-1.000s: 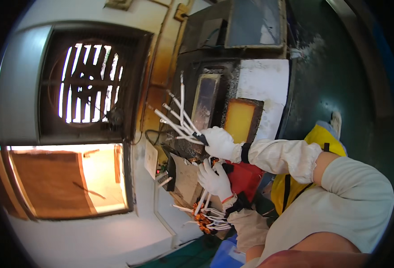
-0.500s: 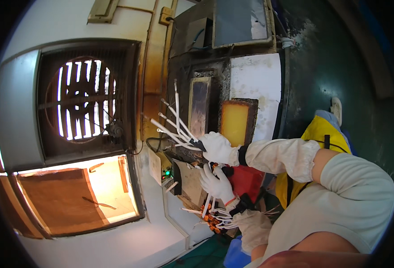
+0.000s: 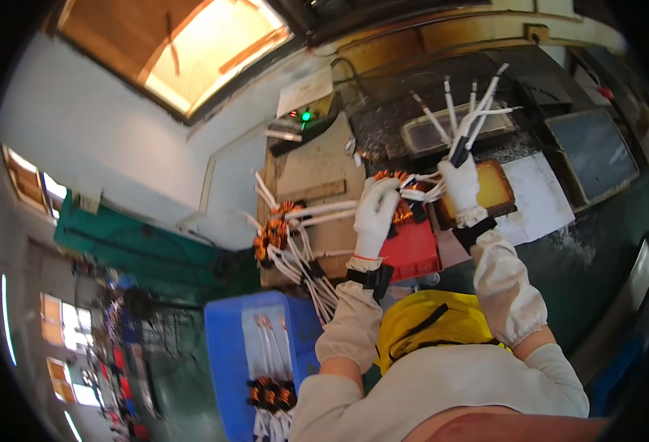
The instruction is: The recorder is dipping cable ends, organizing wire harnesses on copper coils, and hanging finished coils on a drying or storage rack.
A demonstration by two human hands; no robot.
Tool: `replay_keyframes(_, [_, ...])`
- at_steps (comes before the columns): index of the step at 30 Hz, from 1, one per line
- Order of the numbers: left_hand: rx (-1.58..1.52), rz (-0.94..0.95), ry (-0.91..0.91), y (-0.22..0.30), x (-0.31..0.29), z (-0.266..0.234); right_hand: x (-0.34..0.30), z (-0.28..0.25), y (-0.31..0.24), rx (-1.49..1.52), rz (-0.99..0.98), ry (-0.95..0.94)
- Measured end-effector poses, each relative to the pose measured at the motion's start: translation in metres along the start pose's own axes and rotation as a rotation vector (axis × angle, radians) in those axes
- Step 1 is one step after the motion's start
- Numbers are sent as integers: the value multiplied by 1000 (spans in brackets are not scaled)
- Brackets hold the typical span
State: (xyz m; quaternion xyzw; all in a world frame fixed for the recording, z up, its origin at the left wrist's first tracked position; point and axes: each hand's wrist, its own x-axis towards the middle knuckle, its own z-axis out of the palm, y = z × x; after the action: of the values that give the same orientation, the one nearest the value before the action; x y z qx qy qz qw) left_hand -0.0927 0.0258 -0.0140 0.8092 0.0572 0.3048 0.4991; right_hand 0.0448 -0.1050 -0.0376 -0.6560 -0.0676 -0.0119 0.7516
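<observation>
My gloved right hand [image 3: 460,184] is closed around a bundle of white sleeved leads [image 3: 479,118], gathered by a black band. Their bare ends fan out upward over the bench. From the lower side of this hand, more white leads run to a copper-wound coil [image 3: 407,193] between my hands. My gloved left hand [image 3: 376,215] is closed at the coil's left side, its fingertips partly hidden. White leads [image 3: 323,212] stretch from the left hand to more copper coils [image 3: 273,234]; which coil they belong to I cannot tell.
Beyond the right hand are a rectangular pot of yellowish liquid [image 3: 492,184] and a metal-topped pot [image 3: 420,137]. A red bin [image 3: 413,250] sits below the hands. At lower left stands a blue crate [image 3: 225,353] with coils inside. A control box [image 3: 317,110] shows a green light.
The view has rotated and swung left, bringing the blue crate into sight. My left hand, earlier with fingers spread, is now closed at the coil. The right hand still grips the leads.
</observation>
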Motion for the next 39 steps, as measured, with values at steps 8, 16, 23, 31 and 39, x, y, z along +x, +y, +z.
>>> replay_keyframes(8, [-593,-596,705,-54,-70,-50,15,-10,28,-193,41,-11])
replay_keyframes(16, [-922,-814,211,-93,-32,-58,0,-16,-1,-132,65,-55])
replay_keyframes(23, [-465,-710,320,-40,-7,-53,-11,-19,-11,-182,56,2])
replay_keyframes(31, [-322,-610,167,71,-20,-45,-42,-83,-70,18,44,147])
replay_keyframes(39, [-459,-556,-199,140,-14,60,-55,-218,-106,362,46,438])
